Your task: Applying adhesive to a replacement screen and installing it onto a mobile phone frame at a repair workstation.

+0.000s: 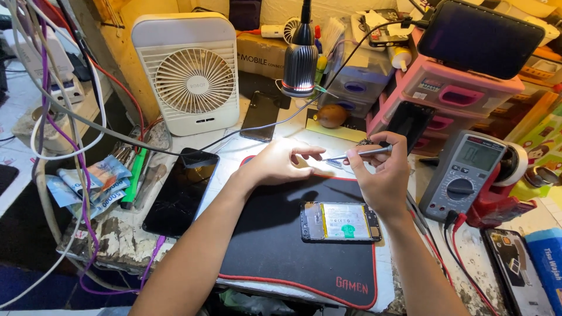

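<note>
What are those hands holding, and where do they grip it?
The right hand holds a thin metal screwdriver by its handle end; the left hand pinches its tip.

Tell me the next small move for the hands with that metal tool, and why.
Probably lower the right hand with its slim metal screwdriver toward the opened phone with exposed battery on the black red-edged mat: the left hand is pinching at the tip, both raised above the phone.

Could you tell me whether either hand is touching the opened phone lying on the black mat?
Apart. In the head view, both the left hand and right hand are raised beyond the opened phone, with bare mat between.
</note>
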